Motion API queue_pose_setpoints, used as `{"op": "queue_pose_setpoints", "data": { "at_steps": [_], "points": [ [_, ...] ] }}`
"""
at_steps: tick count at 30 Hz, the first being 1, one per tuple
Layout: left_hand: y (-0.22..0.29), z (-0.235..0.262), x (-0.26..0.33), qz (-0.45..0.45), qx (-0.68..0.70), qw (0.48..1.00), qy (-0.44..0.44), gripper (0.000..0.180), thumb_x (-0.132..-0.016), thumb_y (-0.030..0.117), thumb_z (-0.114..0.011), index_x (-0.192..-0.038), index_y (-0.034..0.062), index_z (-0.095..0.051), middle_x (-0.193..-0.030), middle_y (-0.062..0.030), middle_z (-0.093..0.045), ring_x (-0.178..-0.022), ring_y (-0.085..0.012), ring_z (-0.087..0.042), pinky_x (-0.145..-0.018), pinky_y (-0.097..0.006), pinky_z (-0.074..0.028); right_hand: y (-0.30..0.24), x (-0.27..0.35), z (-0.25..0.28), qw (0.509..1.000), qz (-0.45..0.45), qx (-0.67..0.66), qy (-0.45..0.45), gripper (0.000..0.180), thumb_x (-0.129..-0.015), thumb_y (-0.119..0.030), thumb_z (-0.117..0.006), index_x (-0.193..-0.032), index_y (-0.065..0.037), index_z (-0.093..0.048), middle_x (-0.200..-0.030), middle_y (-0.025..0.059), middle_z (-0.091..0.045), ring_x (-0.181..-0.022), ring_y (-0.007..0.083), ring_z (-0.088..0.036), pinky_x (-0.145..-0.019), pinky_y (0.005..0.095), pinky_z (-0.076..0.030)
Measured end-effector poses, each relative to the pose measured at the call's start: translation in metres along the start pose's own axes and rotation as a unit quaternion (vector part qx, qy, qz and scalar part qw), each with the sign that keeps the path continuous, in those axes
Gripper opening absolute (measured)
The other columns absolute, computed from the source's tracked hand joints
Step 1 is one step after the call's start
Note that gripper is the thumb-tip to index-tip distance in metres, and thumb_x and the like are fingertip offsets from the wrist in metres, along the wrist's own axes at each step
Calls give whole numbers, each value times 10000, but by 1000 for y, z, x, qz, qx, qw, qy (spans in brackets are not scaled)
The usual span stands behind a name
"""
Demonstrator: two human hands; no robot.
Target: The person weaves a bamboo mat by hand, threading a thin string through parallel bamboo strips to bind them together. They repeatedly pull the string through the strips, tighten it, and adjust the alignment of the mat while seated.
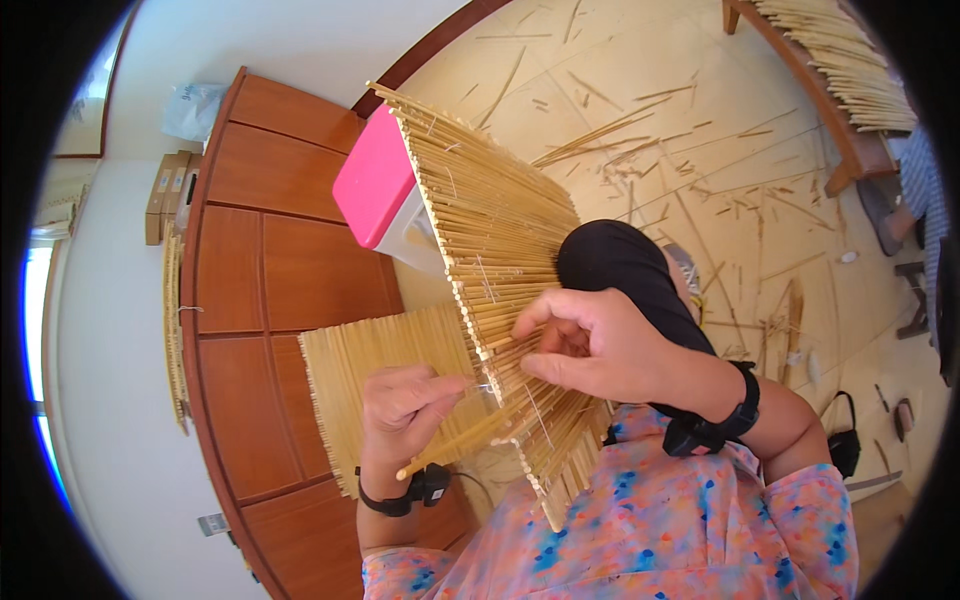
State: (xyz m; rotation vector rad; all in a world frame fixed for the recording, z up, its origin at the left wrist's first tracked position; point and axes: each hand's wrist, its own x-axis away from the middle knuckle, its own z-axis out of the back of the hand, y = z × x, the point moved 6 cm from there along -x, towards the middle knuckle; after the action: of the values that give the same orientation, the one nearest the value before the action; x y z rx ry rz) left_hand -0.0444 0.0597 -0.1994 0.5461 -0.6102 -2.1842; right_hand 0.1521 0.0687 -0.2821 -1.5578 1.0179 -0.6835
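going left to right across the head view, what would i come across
Bright window, brown boxes, left hand, right hand, black bag, another person's blue striped clothing.

Left of the stick mat (495, 200) stands a lidded bin (373, 180), with a wooden cabinet (268, 270) farther left. To the mat's right, stick scraps (795, 312) lie on the tiled floor (738, 98), and beyond them more sticks (850, 70) lie across a bench (843, 138).

Blue-splashed pink shirt (650, 520), black trousers (622, 268), black wrist straps (747, 402)
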Motion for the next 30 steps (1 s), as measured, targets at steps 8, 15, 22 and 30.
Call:
{"op": "queue_pose_setpoints", "data": {
  "at_steps": [8,15,22,30],
  "points": [
    [0,0,-4,1,30,999,-17,210,-755,-49,-735,-937,52,-763,-563,-42,-504,-459,-168,-487,-442,-296,-340,13,-4,-12,983,-41,-173,-52,230,-907,-93,-739,-1038,-30,-561,-705,-12,-605,-592,26,-567,-514,185,-439],
    [9,-3,4,38,-18,999,12,184,-762,-38,-731,-920,52,-760,-548,-38,-467,-450,-169,-450,-441,-304,-320,15,-5,-17,973,-59,-207,-89,157,-921,-82,-718,-890,-33,-572,-707,-14,-592,-578,25,-563,-502,182,-447],
    [15,-7,3,23,-49,998,39,164,-757,-39,-732,-896,45,-756,-548,-36,-471,-454,-163,-458,-439,-300,-322,14,-5,-18,977,-45,-188,-85,154,-928,-78,-708,-892,-31,-566,-711,-14,-587,-580,24,-563,-500,183,-454],
    [9,-11,10,37,-58,996,51,130,-706,-101,-723,-799,-19,-685,-598,-83,-563,-494,-178,-539,-467,-268,-374,12,-3,-17,978,-65,-178,-93,156,-938,-89,-701,-901,-35,-559,-714,-10,-588,-585,32,-567,-504,187,-462]
  ]
}}
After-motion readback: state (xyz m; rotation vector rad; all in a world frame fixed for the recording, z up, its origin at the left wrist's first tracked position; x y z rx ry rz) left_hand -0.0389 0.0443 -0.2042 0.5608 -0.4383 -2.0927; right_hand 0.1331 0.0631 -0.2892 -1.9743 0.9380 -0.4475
